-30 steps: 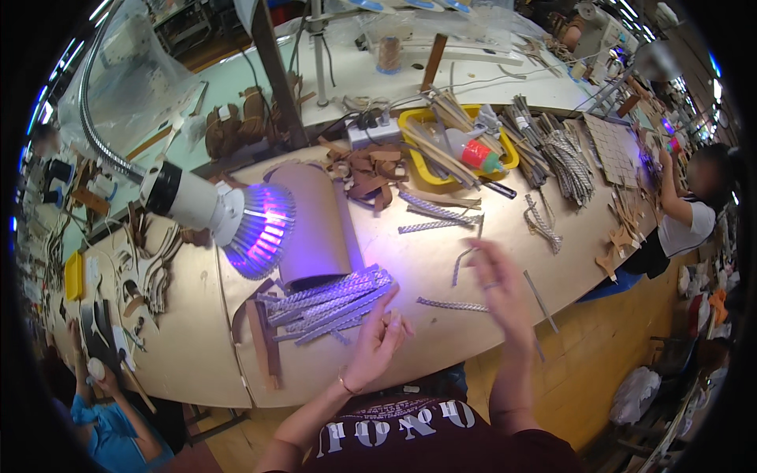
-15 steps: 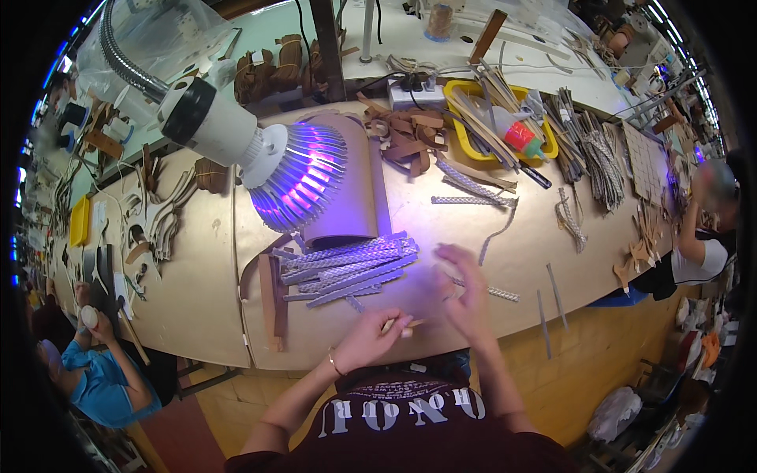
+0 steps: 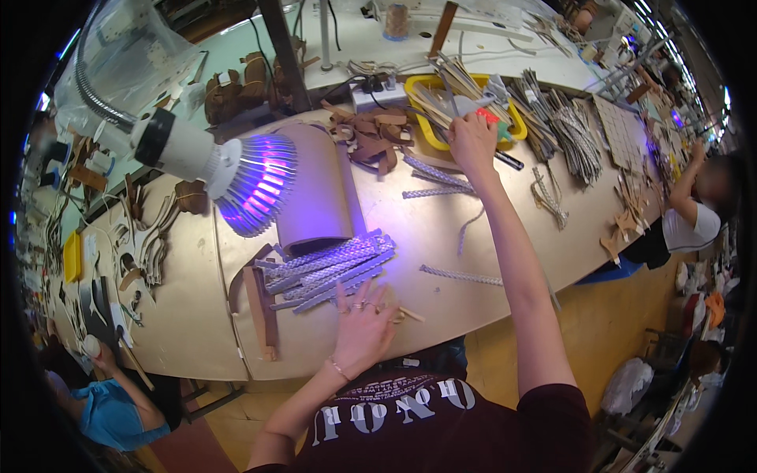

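Right hand (image 3: 473, 143) is at the near side of a yellow tray (image 3: 518, 126), fingers bent against a bottle with a red label (image 3: 487, 117) and green cap; whether they are closed on it I cannot tell, as the back of the hand hides them. Besides the bottle, the tray holds long pale strips (image 3: 426, 101), some jutting over its rim. The hand and forearm block part of its near wall. Left hand (image 3: 367, 325) is palm down with fingers apart, gripping nothing that shows, just beside a pile of braided strips (image 3: 323, 268) on the surface (image 3: 410, 236); a short pale strip (image 3: 410, 314) lies by its thumb side.

A lamp (image 3: 256, 185) throws purple light and covers part of the view to a curved brown sheet (image 3: 319, 185) behind the pile, while a brown bar (image 3: 259, 315) lies at the pile's left end. Near the tray are brown scraps (image 3: 374, 138), a dark pen (image 3: 509, 160), a white power strip (image 3: 372, 98) and, to the right, a bundle of braided cords (image 3: 578, 142). Well off to the left stands a smaller yellow container (image 3: 72, 256), its contents too small to tell
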Available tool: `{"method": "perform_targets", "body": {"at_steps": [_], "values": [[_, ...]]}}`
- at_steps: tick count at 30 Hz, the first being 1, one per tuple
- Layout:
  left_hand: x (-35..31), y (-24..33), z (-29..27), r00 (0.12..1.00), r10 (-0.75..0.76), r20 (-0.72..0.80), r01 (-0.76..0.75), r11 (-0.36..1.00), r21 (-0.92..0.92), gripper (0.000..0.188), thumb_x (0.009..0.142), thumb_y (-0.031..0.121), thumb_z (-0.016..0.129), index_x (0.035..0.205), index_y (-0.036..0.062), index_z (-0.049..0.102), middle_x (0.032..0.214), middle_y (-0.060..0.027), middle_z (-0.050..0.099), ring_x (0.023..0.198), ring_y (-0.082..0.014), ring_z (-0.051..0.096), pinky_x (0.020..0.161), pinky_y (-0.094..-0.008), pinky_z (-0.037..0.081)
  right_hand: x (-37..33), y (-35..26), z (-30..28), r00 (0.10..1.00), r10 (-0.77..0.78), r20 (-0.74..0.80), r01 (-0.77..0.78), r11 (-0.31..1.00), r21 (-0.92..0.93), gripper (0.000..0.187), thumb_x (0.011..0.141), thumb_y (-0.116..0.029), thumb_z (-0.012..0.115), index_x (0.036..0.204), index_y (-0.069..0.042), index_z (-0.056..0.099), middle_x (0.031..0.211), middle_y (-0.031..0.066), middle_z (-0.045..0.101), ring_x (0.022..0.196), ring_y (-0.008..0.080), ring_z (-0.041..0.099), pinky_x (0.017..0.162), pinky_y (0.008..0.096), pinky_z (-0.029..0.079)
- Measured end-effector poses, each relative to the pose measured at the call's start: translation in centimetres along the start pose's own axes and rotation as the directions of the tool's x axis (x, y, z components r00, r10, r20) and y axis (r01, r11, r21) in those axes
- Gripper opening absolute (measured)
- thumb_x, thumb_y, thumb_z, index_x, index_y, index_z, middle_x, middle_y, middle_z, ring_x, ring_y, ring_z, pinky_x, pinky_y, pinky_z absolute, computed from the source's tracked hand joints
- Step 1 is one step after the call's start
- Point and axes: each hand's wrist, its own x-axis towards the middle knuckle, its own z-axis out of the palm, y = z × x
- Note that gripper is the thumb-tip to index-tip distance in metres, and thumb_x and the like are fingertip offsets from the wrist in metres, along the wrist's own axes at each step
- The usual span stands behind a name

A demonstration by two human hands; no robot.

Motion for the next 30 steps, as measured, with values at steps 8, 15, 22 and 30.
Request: {"method": "perform_targets", "body": {"at_steps": [8,15,22,30], "values": [[0.8,0.7,-5.1,0.978,-0.192,-0.077,0.125,0.844,-0.521,0.052,0.082,0.013,0.069,0.132,0.0095,0.057,0.134,-0.0155,0.057,0.128,-0.0359,0.05,0.111,-0.0553,0.03,-3.4,0.5,-4.5,0.985,0.13,0.112,-0.172,0.747,0.642,0.016,0.094,-0.02,0.063,0.093,-0.005,0.066,0.089,0.0046,0.067,0.086,0.016,0.063,0.077,0.0355,0.046],[5.7,-0.1,-5.4,0.857,-0.508,-0.082,-0.081,0.024,-0.996,0.03,0.095,0.003,0.061,0.123,-0.0057,0.06,0.116,-0.0136,0.067,0.1,-0.0191,0.068,0.089,-0.0317,0.055,-15.7,-3.5,-13.7,0.66,-0.429,0.617,-0.664,0.053,0.746,0.014,0.096,-0.015,0.062,0.095,-0.001,0.062,0.08,0.001,0.064,0.073,0.0081,0.059,0.067,0.0251,0.048],[6.6,0.3,-5.5,0.849,-0.516,-0.113,-0.071,0.102,-0.992,0.02,0.091,0.003,0.067,0.109,-0.0061,0.067,0.102,-0.0124,0.071,0.088,-0.0187,0.071,0.084,-0.0291,0.057,-18.1,-4.6,-15.1,0.701,-0.334,0.63,-0.638,0.101,0.764,0.014,0.093,-0.015,0.066,0.095,-0.002,0.062,0.082,0.0023,0.063,0.079,0.0099,0.058,0.072,0.0273,0.047],[6.0,0.3,-6.0,0.657,0.088,-0.749,-0.257,0.96,-0.113,0.032,0.072,0.0,0.078,0.103,0.0058,0.071,0.093,-0.0055,0.072,0.074,-0.016,0.067,0.067,-0.0284,0.049,-17.3,-7.6,-18.5,0.953,0.017,0.304,-0.289,0.364,0.886,0.016,0.088,-0.007,0.069,0.101,0.001,0.067,0.097,0.0098,0.061,0.092,0.0187,0.06,0.085,0.0298,0.046]]}}
